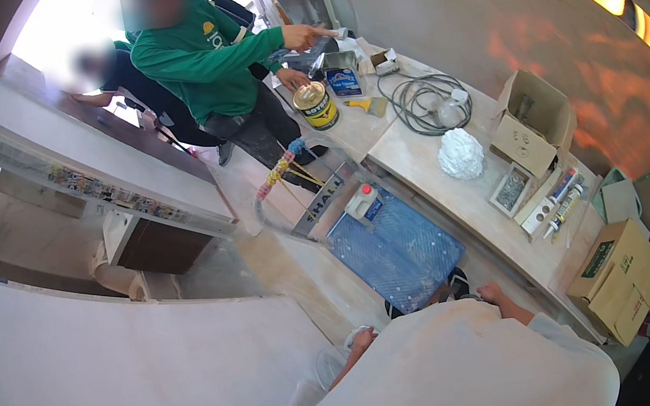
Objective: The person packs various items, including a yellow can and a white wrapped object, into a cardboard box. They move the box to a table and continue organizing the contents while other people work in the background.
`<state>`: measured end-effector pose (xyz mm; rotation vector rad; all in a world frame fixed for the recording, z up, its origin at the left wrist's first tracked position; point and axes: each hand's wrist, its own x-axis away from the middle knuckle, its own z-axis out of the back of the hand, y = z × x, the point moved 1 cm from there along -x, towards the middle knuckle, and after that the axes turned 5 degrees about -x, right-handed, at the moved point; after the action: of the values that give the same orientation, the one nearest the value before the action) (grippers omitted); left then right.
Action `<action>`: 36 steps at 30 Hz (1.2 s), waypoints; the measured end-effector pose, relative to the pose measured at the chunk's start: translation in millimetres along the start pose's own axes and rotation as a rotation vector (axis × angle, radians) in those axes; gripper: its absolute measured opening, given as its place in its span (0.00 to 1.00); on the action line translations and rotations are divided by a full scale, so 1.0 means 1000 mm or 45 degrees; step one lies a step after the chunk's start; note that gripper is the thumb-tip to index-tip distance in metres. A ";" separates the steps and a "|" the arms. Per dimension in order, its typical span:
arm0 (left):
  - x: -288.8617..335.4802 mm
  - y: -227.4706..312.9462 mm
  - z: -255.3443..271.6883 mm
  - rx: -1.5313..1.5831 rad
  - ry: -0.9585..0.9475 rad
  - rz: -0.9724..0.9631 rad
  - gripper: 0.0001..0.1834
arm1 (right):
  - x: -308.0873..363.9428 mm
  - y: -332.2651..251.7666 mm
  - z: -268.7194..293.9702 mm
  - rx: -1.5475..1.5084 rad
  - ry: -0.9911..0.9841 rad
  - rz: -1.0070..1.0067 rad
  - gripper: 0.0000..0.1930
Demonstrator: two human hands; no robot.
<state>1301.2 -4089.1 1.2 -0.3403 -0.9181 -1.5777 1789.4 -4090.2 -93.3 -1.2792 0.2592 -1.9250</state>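
My left hand (362,339) is low by the white wall, its fingers closed over something whitish that I cannot make out. Beside it is a clear, round-rimmed plastic object (331,365), partly hidden by my sleeve. My right hand (491,293) is curled near the front edge of the workbench (420,157); whatever it may hold is hidden. Between and ahead of my hands stands a blue platform trolley (398,251), close to my shoes. On its far end rests a white plastic jug (364,203) with a red cap.
A person in a green top (212,67) points across the bench, one hand at a yellow-and-black paint can (315,106). Another person stands behind. The bench holds a blue tin (342,75), coiled cable (420,105), crumpled white ball (461,154), sealant tubes (564,210) and cardboard boxes (618,283).
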 end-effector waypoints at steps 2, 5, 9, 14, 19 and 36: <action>-0.007 -0.002 0.000 -0.126 0.038 -0.049 0.20 | 0.004 -0.014 0.007 0.103 -0.016 0.083 0.18; -0.017 -0.006 -0.002 -0.224 0.046 -0.077 0.21 | 0.006 -0.024 0.012 0.264 -0.034 0.256 0.18; -0.021 -0.014 -0.009 0.493 0.004 0.214 0.21 | 0.001 -0.021 0.011 0.076 -0.048 -0.028 0.18; -0.023 -0.018 -0.014 0.032 0.063 -0.014 0.18 | 0.008 -0.020 0.010 0.382 -0.044 0.382 0.20; -0.027 -0.023 -0.012 -0.318 0.071 -0.230 0.18 | 0.010 -0.024 0.012 0.274 -0.143 0.202 0.25; -0.042 -0.097 0.029 1.521 -0.631 0.506 0.20 | 0.019 -0.076 0.151 -0.919 0.708 -0.038 0.17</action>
<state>1212.7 -4042.3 -44.1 -0.0277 -1.8568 -0.3920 1875.9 -4016.1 33.3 -1.1230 1.3161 -2.2735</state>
